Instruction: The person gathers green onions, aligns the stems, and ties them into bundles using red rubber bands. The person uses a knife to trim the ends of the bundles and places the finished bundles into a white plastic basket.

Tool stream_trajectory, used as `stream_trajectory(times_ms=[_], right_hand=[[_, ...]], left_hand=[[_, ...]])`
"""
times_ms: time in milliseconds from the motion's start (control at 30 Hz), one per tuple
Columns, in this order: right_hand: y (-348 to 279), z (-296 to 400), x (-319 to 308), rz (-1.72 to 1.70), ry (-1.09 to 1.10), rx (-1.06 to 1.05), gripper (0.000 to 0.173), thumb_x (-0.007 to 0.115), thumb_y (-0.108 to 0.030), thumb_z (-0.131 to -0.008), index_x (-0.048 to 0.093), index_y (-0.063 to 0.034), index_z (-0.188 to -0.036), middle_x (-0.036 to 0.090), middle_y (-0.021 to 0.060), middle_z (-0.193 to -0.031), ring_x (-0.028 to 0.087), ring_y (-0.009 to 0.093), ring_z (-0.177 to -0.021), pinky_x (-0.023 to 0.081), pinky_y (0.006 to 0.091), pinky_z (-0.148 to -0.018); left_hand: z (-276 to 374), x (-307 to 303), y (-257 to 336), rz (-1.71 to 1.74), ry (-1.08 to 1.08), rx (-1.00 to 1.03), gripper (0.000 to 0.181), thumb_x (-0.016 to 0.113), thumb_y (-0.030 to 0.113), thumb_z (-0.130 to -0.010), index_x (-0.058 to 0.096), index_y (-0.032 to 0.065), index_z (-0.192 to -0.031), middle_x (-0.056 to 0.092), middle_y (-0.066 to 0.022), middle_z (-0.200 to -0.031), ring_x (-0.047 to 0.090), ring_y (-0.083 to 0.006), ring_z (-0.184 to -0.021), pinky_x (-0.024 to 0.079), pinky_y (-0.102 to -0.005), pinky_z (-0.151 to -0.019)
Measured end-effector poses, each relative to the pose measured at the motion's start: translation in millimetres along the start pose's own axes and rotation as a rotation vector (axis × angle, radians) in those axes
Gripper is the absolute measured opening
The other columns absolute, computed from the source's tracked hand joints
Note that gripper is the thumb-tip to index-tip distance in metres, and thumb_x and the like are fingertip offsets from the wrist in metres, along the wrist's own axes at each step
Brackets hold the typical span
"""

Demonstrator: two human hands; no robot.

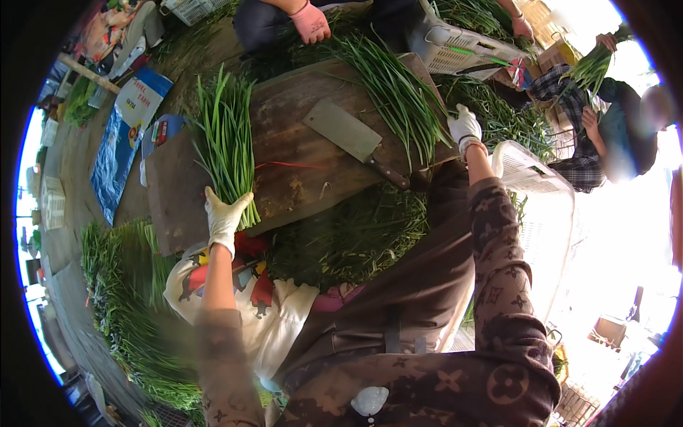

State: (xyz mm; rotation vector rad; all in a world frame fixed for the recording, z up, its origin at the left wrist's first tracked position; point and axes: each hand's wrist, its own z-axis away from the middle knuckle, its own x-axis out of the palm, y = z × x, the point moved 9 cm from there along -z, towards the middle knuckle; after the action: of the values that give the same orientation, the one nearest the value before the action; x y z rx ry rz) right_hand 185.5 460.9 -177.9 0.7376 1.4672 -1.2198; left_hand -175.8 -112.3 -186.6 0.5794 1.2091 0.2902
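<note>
My left hand, in a pale glove, is at the cut ends of a bunch of garlic chives on the left part of a wooden board; its thumb and fingers spread around the base. My right hand, in a white glove, is at the board's right end, beside the ends of a looser bunch of chives; whether it grips any stalks is unclear. Between the bunches lies a cleaver, its wooden handle towards me. A red tie strip rests on the board near the left bunch.
Across the board, a person's pink-gloved hand hangs over greens. Plastic crates stand at the back right and near my right arm. Chive trimmings lie below the board; chive piles line the left. Another person sits far right.
</note>
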Motion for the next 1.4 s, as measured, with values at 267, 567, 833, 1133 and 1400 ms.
stream_trajectory(times_ms=[267,567,833,1133,1400], right_hand=[[-32.9,33.5,-11.9,-0.103,-0.01,-0.252,0.036,0.054,-0.032,-0.094,0.07,-0.0088,-0.117,0.072,0.0204,-0.106,0.069,0.038,-0.098,0.054,0.0465,-0.089],[-74.0,57.2,30.3,0.082,-0.126,-0.229,0.103,0.073,-0.029,-0.082,0.01,-0.0108,-0.162,0.062,0.022,-0.119,0.067,0.037,-0.105,0.056,0.0469,-0.089],[-73.6,37.8,3.2,-0.146,-0.454,-0.057,0.046,0.059,-0.016,-0.092,0.053,0.0032,-0.134,0.07,0.021,-0.111,0.072,0.034,-0.093,0.059,0.0431,-0.077],[-153.9,168.7,63.4,-1.161,-0.72,0.218,0.03,0.064,-0.002,-0.086,0.047,-0.0028,-0.111,0.057,0.0063,-0.07,0.055,0.014,-0.051,0.044,0.0256,-0.041],[31.4,65.5,69.4,-0.619,-0.363,0.305,0.011,0.065,-0.008,-0.084,0.064,-0.0023,-0.073,0.062,0.009,-0.062,0.059,0.022,-0.051,0.047,0.0364,-0.047]], left_hand=[[71.3,-29.3,104.8,0.058,0.476,0.741,0.068,0.081,0.019,-0.084,0.048,0.0057,-0.142,0.053,-0.0167,-0.14,0.049,-0.0353,-0.131,0.04,-0.0453,-0.112],[127.8,64.7,198.4,0.347,0.063,0.881,0.053,0.077,0.02,-0.086,0.057,0.007,-0.133,0.059,-0.0162,-0.133,0.055,-0.0346,-0.125,0.044,-0.0431,-0.109],[124.8,78.1,162.7,0.508,-0.028,0.797,0.038,0.077,0.015,-0.087,0.065,0.0069,-0.123,0.068,-0.0122,-0.116,0.065,-0.0293,-0.108,0.05,-0.0384,-0.099],[139.1,90.5,136.2,0.611,-0.123,0.707,0.04,0.077,0.009,-0.087,0.064,0.0054,-0.124,0.066,-0.009,-0.119,0.064,-0.0209,-0.107,0.051,-0.0348,-0.098],[144.6,91.8,138.9,0.686,-0.171,0.709,0.04,0.078,0.011,-0.087,0.065,0.0066,-0.124,0.068,-0.0096,-0.117,0.066,-0.0223,-0.105,0.052,-0.0355,-0.096]])
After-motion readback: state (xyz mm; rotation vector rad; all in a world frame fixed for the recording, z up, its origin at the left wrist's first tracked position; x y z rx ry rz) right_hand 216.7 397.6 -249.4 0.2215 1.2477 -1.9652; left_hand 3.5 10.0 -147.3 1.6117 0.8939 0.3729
